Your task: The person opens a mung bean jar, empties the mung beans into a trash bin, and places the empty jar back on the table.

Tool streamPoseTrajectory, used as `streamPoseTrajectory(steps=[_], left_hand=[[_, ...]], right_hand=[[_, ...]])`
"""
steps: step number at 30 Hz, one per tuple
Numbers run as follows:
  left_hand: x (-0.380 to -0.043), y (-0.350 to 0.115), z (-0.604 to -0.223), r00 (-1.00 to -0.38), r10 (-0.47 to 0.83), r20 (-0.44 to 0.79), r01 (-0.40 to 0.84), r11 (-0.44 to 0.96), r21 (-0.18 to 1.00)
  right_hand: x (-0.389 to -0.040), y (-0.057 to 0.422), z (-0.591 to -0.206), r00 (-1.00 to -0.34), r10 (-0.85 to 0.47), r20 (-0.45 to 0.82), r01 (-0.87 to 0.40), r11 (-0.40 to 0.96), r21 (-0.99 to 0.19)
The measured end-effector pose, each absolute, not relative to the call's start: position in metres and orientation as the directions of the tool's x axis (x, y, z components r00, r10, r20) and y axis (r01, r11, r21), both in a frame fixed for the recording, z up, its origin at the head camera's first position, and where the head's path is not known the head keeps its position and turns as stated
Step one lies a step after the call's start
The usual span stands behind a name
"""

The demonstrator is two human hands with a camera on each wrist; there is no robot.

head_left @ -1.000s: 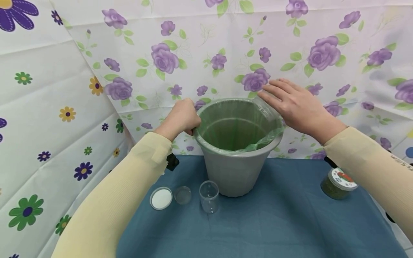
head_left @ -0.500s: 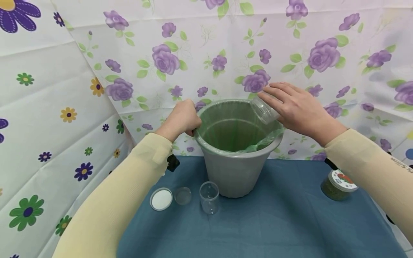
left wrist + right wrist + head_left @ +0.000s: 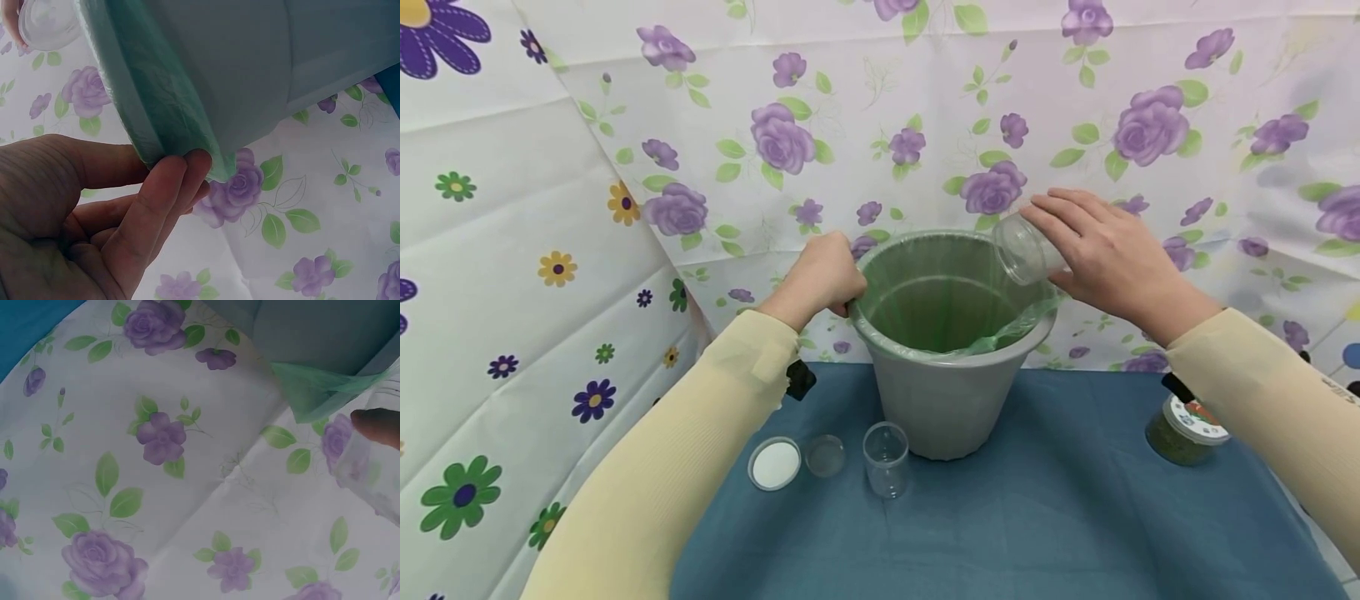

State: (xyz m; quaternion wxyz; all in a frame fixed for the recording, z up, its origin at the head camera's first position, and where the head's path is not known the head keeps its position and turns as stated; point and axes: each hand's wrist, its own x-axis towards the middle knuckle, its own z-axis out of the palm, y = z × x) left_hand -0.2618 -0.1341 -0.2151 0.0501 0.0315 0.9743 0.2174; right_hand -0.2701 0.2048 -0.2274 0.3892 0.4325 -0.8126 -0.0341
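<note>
A grey bucket (image 3: 943,400) lined with a thin green plastic bag (image 3: 1000,335) stands at the back of the table. At its left rim my left hand (image 3: 826,273) pinches the rim and the folded-over bag; thumb and fingertips show clearly in the left wrist view, where the bag edge (image 3: 181,112) hangs outside. My right hand (image 3: 1105,254) holds a clear plastic jar (image 3: 1024,248) over the right rim, tilted with its mouth toward the bucket's inside. Only the thumb (image 3: 378,425) and part of the jar show in the right wrist view. No contents are visible in the jar.
In front of the bucket stands a second clear jar (image 3: 887,462). Left of it lie a clear lid (image 3: 825,456) and a round dish of white material (image 3: 775,464). A lidded tub of dark green stuff (image 3: 1183,433) sits at the right, under the right forearm. Flowered cloth hangs behind.
My right hand has risen slightly and moved a little right, and the jar, first mostly hidden, has swung up into fuller view over the rim. The left hand keeps its place.
</note>
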Motion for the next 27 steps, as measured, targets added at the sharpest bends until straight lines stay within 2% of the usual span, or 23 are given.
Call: streamPoseTrajectory(steps=[4,9,12,15,23,27], left_hand=[[-0.261,-0.134,-0.214,-0.993,0.077,-0.087,0.033,0.904,0.427],[-0.262,-0.134,-0.215,-0.994,0.075,-0.085,0.031,0.902,0.43],[-0.262,-0.134,-0.215,-0.994,0.076,-0.08,0.034,0.9,0.434],[-0.261,-0.134,-0.216,-0.994,0.075,-0.081,0.032,0.898,0.438],[-0.262,-0.134,-0.217,-0.993,0.073,-0.089,0.025,0.892,0.452],[-0.261,-0.133,-0.217,-0.994,0.078,-0.08,0.033,0.89,0.454]], right_hand=[[-0.266,0.211,-0.23,-0.376,-0.644,0.666,-0.654,0.694,0.302],[-0.25,0.215,-0.233,-0.559,-0.43,0.709,-0.588,0.809,0.028],[-0.241,0.215,-0.232,-0.624,-0.323,0.712,-0.549,0.829,-0.106],[-0.236,0.215,-0.232,-0.638,-0.26,0.725,-0.549,0.814,-0.191],[-0.223,0.221,-0.237,-0.618,-0.187,0.764,-0.575,0.77,-0.277],[-0.213,0.221,-0.241,-0.625,-0.112,0.773,-0.58,0.729,-0.364]])
